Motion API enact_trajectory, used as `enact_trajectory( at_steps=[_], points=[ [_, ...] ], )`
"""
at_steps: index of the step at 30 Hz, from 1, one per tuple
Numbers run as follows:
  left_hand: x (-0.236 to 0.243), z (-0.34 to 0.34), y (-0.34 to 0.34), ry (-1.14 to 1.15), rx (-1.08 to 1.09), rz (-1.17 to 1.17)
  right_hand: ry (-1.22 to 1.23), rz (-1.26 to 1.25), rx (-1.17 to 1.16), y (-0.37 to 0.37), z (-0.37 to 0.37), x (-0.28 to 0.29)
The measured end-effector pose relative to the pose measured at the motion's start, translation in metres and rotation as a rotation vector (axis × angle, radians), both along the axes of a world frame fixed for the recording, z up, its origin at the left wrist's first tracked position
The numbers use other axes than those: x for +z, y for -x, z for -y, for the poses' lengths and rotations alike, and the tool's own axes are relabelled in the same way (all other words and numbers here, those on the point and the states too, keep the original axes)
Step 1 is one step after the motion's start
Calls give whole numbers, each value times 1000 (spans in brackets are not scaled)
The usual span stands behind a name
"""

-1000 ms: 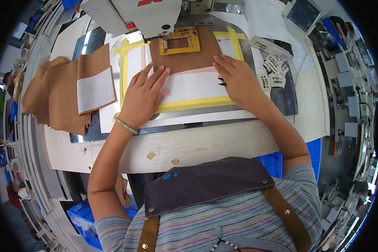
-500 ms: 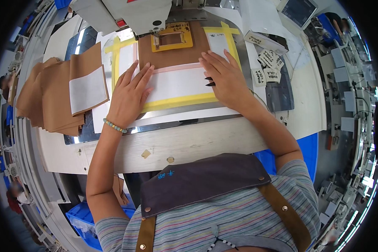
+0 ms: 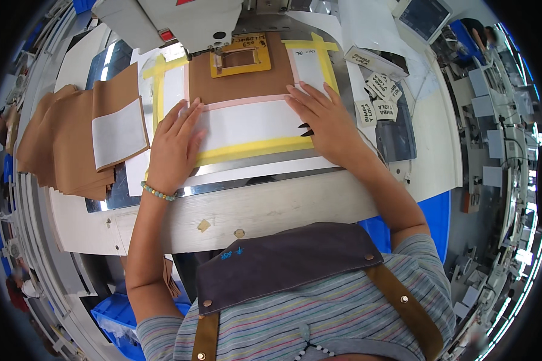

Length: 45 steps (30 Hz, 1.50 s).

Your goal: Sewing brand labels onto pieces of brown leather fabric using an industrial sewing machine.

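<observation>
My left hand (image 3: 172, 144), wearing a bead bracelet, lies with extended fingers at the lower left corner of a brown piece (image 3: 235, 87) bordered by pink strips on a white sheet (image 3: 241, 123) with yellow tape. My right hand (image 3: 326, 129) rests at the piece's lower right, fingertips forward, with a small black pointed tool (image 3: 306, 131) held under its fingers. On the brown piece sits a yellow frame with a window (image 3: 238, 69), partly beneath the sewing machine head (image 3: 199, 30). The tool's handle is hidden by my hand.
Stacked brown pieces (image 3: 72, 141), one with a white patch, lie at left. Loose white labels (image 3: 380, 90), a long white box (image 3: 373, 60) and a screen (image 3: 420, 19) are at right. Blue bins (image 3: 117, 325) stand below the table (image 3: 259, 198). Other people (image 3: 482, 42) appear at the edges.
The view has shifted, putting the work further left in it. My left fingertips have moved left off the brown piece's middle, and my right fingertips sit slightly lower along its edge.
</observation>
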<state>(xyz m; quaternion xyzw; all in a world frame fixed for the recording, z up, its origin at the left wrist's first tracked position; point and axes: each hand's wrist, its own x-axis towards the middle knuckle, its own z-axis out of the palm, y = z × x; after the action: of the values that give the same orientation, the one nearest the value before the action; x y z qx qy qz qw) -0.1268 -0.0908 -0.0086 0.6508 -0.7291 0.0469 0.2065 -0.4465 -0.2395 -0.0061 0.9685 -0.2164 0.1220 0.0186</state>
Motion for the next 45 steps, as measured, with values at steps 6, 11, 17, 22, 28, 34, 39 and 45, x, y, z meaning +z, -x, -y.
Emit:
enact_trajectory(
  at_steps=[6, 11, 17, 22, 28, 34, 39, 45],
  points=[
    [0, -1, -1, 19, -4, -156, -74, 31, -94, -3, -3, 0],
    [-2, -2, -2, 58, -5, -111, -71, 2, -47, -4, -3, 8],
    [-1, 1, -3, 66, -17, -143, -116, -15, -83, -4, -2, 7],
    [1, -1, -3, 71, -10, -154, -108, 21, -68, -5, -2, 6],
    [1, -6, -13, 136, 26, -72, -87, 35, -71, 3, 1, 16],
    [14, -45, -61, 40, 282, 106, -360, 657, -279, 67, 32, 68],
    [18, -60, -87, -174, 290, 102, -307, 583, -588, 133, 40, 100],
    [9, -44, -103, -125, 442, 85, -263, 349, -619, 130, 30, 85]
  ],
)
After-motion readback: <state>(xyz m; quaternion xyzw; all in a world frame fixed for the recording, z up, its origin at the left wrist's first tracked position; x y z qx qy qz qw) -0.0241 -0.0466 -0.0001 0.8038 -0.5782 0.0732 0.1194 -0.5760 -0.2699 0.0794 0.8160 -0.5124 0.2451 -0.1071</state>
